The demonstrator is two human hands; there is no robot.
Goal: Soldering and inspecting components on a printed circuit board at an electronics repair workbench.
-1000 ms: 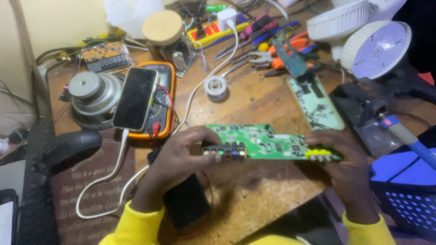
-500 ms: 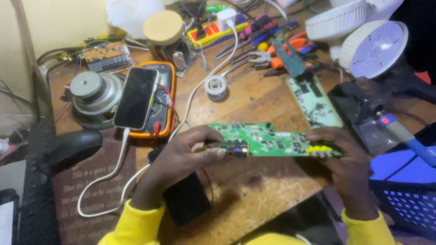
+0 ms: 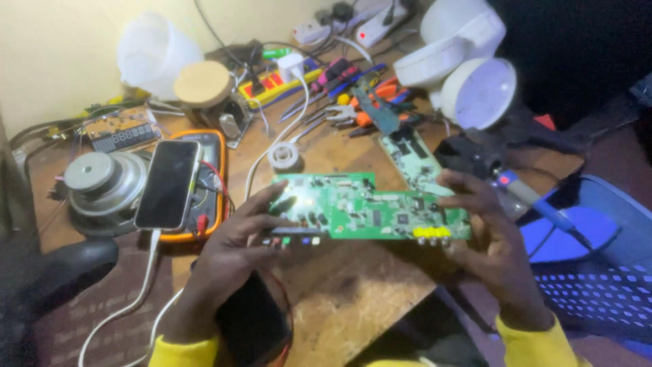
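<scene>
— Board position?
— One green board, held above the worktop, long axis running left to right between both hands.
— Grips?
— Left hand pinches its left end, right hand clasps the right end. A second, narrower board lies behind, plus one phone.

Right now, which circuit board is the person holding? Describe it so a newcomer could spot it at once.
On the cluttered wooden workbench, look between the left hand and right hand. The green circuit board is held there above the bench, unlike the second board lying behind it, and it alone shows yellow connectors along its near edge.
</scene>
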